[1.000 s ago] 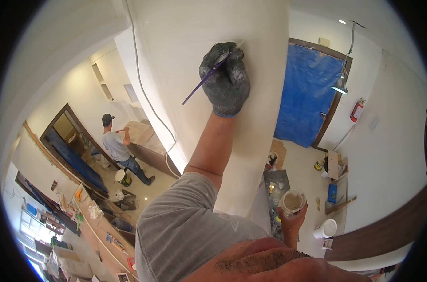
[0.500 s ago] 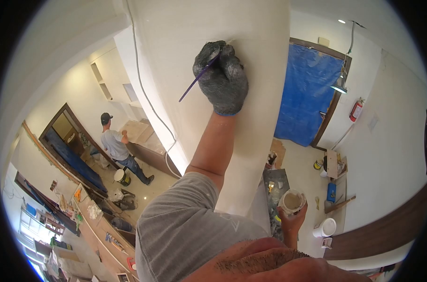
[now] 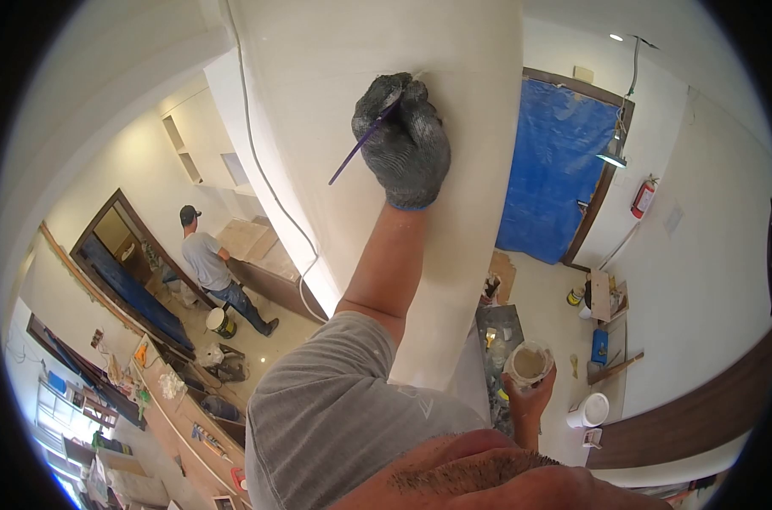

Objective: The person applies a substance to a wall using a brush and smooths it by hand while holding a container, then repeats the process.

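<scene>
Brushwork on the white column [image 3: 454, 212] has barely shifted: over the last second the gloved left hand [image 3: 403, 144], fist closed around the purple-handled brush [image 3: 362, 146], slid a little leftward and now sits near the same height, its tip against the surface, so the same small patch is being worked. Lower down, the bare right hand [image 3: 529, 399] holds the open cup [image 3: 528, 364] of pale filler where it was. Another person [image 3: 206, 263] stands at the far cabinet.

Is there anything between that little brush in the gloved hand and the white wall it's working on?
Nothing visible. The gloved hand grips the purple-handled brush right against the white wall; the brush tip is hidden behind the glove. The white cable runs down the wall well off to the side.
</scene>
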A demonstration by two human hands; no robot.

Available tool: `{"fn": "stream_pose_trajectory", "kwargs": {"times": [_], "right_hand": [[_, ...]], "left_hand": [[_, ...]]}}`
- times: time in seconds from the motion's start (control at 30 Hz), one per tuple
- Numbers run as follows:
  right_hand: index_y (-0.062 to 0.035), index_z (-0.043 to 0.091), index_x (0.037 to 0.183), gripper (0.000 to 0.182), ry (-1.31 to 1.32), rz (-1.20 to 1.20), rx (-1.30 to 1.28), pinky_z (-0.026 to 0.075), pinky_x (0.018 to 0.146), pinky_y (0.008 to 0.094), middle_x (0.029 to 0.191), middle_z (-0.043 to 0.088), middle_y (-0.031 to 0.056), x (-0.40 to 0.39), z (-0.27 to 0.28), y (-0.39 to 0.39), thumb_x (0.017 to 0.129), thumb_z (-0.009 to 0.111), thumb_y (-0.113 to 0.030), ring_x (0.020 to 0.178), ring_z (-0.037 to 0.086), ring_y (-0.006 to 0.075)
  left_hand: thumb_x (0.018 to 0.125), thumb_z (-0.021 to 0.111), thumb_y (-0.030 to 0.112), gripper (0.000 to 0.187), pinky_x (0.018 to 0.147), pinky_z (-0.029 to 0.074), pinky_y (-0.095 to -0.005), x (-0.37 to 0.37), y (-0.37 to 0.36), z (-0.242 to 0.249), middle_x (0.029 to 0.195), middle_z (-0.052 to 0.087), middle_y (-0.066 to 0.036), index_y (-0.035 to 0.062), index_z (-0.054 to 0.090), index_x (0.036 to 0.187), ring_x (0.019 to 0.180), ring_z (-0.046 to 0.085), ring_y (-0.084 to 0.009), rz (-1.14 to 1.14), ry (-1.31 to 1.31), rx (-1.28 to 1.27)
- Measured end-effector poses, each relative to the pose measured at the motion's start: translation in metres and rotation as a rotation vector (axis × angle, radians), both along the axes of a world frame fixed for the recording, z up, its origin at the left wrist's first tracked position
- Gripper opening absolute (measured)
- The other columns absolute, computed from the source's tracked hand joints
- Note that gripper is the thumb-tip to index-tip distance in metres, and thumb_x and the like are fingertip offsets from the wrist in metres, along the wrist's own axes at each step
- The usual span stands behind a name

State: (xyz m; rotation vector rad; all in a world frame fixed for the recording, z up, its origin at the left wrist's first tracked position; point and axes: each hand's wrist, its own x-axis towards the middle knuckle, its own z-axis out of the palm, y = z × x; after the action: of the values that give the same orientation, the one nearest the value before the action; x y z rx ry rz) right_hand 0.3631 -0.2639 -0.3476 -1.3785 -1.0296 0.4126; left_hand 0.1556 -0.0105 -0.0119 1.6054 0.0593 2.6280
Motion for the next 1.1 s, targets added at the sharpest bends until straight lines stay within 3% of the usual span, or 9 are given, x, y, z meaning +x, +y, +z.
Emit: {"fn": "stream_pose_trajectory", "kwargs": {"times": [0.1,0.27,0.77,0.8,0.87,0.97,1.03,1.1], "right_hand": [[-0.0006,0.048,0.144,0.094,-0.004,-0.009,0.001,0.051,0.105,0.0427,0.133,0.058,0.0167,0.000,-0.001,-0.001,0.064,0.095,-0.014,0.123,0.062,0.0318],[0.0006,0.046,0.145,0.097,0.022,-0.017,-0.007,0.051,0.105,0.0434,0.133,0.058,0.0178,-0.002,0.000,-0.004,0.063,0.096,-0.014,0.123,0.062,0.0327],[0.0016,0.047,0.144,0.097,-0.064,-0.032,-0.012,0.051,0.104,0.0443,0.135,0.057,0.0195,-0.003,-0.005,-0.005,0.063,0.097,-0.018,0.123,0.061,0.0342],[0.0017,0.047,0.144,0.098,-0.060,-0.031,-0.012,0.051,0.104,0.0442,0.135,0.056,0.0196,-0.004,-0.005,-0.005,0.063,0.097,-0.018,0.123,0.061,0.0342],[0.0018,0.046,0.145,0.098,-0.053,-0.030,-0.012,0.051,0.105,0.0441,0.135,0.056,0.0197,-0.005,-0.003,-0.007,0.063,0.097,-0.017,0.124,0.061,0.0341],[0.0019,0.045,0.146,0.099,-0.040,-0.037,-0.016,0.050,0.106,0.0438,0.136,0.056,0.0199,-0.005,-0.006,-0.007,0.063,0.096,-0.016,0.125,0.061,0.0340],[0.0018,0.045,0.147,0.099,-0.014,-0.025,-0.011,0.050,0.106,0.0438,0.136,0.055,0.0199,-0.005,-0.006,-0.007,0.063,0.096,-0.016,0.125,0.060,0.0340],[0.0018,0.045,0.147,0.099,-0.013,-0.021,-0.011,0.050,0.106,0.0438,0.136,0.055,0.0199,-0.005,-0.005,-0.007,0.064,0.096,-0.015,0.126,0.060,0.0339]], "left_hand": [[0.096,0.057,-0.006,0.007,0.055,0.049,-0.0263,-0.001,-0.012,0.005,0.084,0.065,-0.008,-0.0020,0.063,0.097,0.062,0.061,-0.0115,0.023,-0.020,-0.003],[0.097,0.059,-0.004,0.010,0.054,0.048,-0.0259,0.002,-0.030,0.011,0.077,0.065,-0.006,-0.0028,0.064,0.088,0.060,0.061,-0.0109,-0.060,-0.043,-0.112],[0.097,0.064,-0.007,0.006,0.063,0.052,-0.0258,-0.002,-0.018,0.004,0.088,0.070,-0.010,-0.0027,0.062,0.101,0.069,0.062,-0.0109,0.048,0.096,-0.131],[0.097,0.065,-0.002,0.002,0.059,0.051,-0.0259,-0.001,-0.018,0.006,0.082,0.068,-0.008,-0.0023,0.065,0.095,0.064,0.062,-0.0112,0.063,0.068,-0.118],[0.097,0.069,0.008,0.016,0.051,0.049,-0.0261,0.002,-0.017,0.011,0.069,0.064,-0.005,-0.0014,0.069,0.084,0.056,0.061,-0.0119,0.093,0.011,-0.095],[0.098,0.067,0.008,0.019,0.050,0.048,-0.0265,0.007,-0.010,0.011,0.065,0.062,-0.005,-0.0008,0.068,0.081,0.055,0.060,-0.0123,-0.012,-0.092,-0.075],[0.097,0.065,-0.001,0.004,0.058,0.050,-0.0259,-0.001,-0.018,0.008,0.080,0.067,-0.008,-0.0017,0.064,0.094,0.065,0.062,-0.0109,0.030,0.029,-0.150],[0.097,0.064,-0.005,0.005,0.061,0.051,-0.0256,-0.007,-0.023,0.006,0.088,0.070,-0.009,-0.0023,0.062,0.100,0.070,0.063,-0.0103,0.068,0.101,-0.182]]}}
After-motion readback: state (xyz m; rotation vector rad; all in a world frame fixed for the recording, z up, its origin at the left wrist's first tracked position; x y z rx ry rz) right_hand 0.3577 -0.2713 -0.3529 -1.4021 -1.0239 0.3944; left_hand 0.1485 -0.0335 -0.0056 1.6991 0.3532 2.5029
